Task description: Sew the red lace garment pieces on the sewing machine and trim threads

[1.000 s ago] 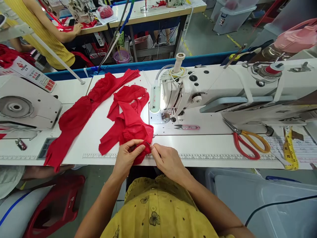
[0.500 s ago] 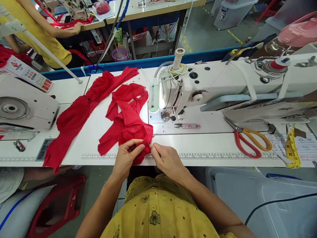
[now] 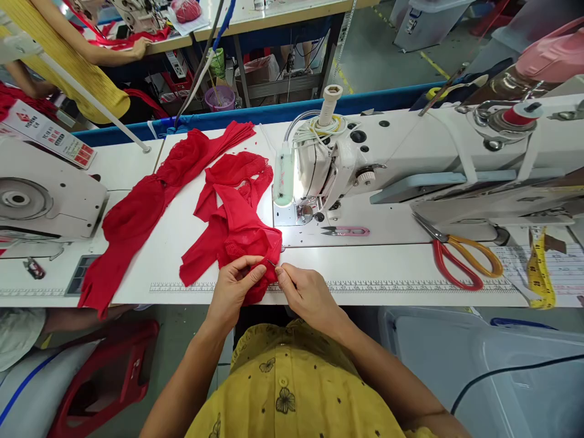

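Note:
A red garment (image 3: 249,222) with lace parts lies in folds at the front edge of the white sewing table (image 3: 383,267). My left hand (image 3: 235,289) pinches its near edge between thumb and fingers. Close beside it, my right hand (image 3: 308,292) is closed around a thin pointed metal tool (image 3: 272,264). Only the dark tip of this tool shows, touching or very near the red cloth; the rest is hidden in my fingers. Behind the garment stands the sewing machine head (image 3: 319,170) with its lamp lit.
Another bunched red fabric piece (image 3: 141,207) lies to the left. Pink thread snips (image 3: 345,231), large scissors (image 3: 460,252) and a yellow tape measure (image 3: 538,271) are to the right. A second machine (image 3: 45,188) stands at left. A co-worker in yellow (image 3: 86,67) is across the table.
My hands, the garment and the tool look almost unmoved. The whole view has shifted very slightly.

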`<state>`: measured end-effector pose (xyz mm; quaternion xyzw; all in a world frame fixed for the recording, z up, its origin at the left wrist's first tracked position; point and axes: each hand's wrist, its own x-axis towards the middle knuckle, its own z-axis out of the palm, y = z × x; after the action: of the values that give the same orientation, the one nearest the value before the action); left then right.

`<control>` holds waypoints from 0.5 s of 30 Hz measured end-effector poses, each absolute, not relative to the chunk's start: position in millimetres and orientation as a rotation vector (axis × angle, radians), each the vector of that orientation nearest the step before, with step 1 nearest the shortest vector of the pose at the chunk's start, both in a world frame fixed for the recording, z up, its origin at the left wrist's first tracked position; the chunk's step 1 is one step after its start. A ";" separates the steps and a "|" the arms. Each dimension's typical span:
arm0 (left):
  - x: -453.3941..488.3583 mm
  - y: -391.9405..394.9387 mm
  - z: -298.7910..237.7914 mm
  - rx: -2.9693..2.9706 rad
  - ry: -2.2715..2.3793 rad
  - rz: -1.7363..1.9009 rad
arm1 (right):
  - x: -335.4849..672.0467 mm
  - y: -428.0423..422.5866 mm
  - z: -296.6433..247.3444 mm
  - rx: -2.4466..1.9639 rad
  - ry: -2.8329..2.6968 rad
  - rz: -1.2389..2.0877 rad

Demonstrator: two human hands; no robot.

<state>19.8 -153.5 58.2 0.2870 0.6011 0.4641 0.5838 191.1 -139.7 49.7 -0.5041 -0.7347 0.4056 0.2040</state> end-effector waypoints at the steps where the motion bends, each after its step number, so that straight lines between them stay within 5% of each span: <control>1: 19.9 -153.7 58.3 0.666 1.402 1.084 | 191.2 -140.0 49.7 -1.412 -2.053 1.123; 15: 20.0 -154.9 57.9 0.660 1.408 1.071 | 190.4 -140.4 48.6 -1.420 -2.044 1.123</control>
<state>20.0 -154.9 57.9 0.2831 0.6039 0.4595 0.5865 190.4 -140.4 48.6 -0.5092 -0.7328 0.4026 0.2040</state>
